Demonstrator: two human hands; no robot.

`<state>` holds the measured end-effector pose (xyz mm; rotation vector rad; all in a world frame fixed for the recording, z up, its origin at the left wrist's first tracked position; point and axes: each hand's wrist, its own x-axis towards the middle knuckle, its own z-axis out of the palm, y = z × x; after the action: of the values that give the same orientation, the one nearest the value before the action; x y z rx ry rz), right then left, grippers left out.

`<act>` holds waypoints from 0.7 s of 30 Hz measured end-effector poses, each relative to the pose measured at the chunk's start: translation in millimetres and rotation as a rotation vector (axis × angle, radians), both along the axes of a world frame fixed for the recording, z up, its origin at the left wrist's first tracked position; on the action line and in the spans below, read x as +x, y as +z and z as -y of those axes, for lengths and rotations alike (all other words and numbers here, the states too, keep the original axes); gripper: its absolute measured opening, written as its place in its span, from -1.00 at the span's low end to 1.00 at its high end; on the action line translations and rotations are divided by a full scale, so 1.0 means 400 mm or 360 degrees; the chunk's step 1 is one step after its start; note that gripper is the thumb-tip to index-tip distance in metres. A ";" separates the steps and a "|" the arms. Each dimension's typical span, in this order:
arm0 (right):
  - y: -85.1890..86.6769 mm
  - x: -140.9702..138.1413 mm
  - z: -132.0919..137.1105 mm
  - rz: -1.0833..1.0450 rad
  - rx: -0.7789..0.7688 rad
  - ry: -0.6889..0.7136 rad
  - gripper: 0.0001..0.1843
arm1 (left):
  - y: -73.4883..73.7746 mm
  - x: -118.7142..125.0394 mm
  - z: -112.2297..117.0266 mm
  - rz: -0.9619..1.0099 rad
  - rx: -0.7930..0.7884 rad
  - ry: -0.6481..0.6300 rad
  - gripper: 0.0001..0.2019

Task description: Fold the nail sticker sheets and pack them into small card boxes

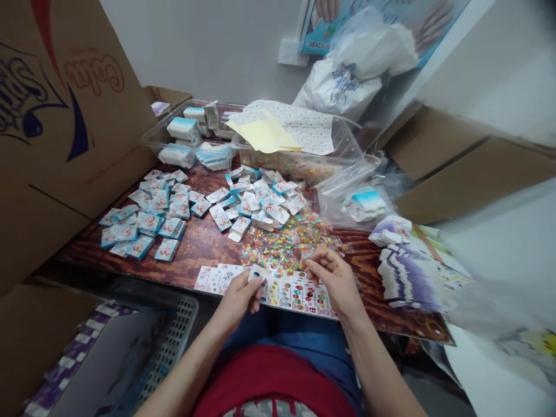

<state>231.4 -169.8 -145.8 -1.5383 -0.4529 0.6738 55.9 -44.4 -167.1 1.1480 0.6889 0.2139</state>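
My left hand (pixel 243 292) is closed round a small white and blue packet (pixel 257 273) at the near edge of a wooden table (pixel 204 243). My right hand (pixel 332 278) pinches something small that I cannot make out, just above a strip of sticker sheets (pixel 299 295). Right behind both hands lies a heap of small clear bags with colourful bits (pixel 282 246). Flat blue and white packets (pixel 147 223) are spread over the left of the table, and a second pile of them (pixel 260 200) sits in the middle.
A large cardboard box (pixel 56 116) stands at the left. Clear plastic tubs (pixel 191 139) with packet stacks line the back, one covered by yellow paper (pixel 264 136). Purple and white card stacks (pixel 403 272) lie at the right. A grey crate (pixel 174 330) sits below left.
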 end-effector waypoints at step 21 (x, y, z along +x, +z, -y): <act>-0.008 -0.110 -0.067 -0.0252 0.0063 0.0114 -0.69 | -0.002 0.069 0.032 0.0052 -0.0308 0.0105 -0.52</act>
<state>187.4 -142.9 -148.8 -1.4250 -0.4007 0.8308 83.5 -57.2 -167.9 0.9364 0.7034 0.2165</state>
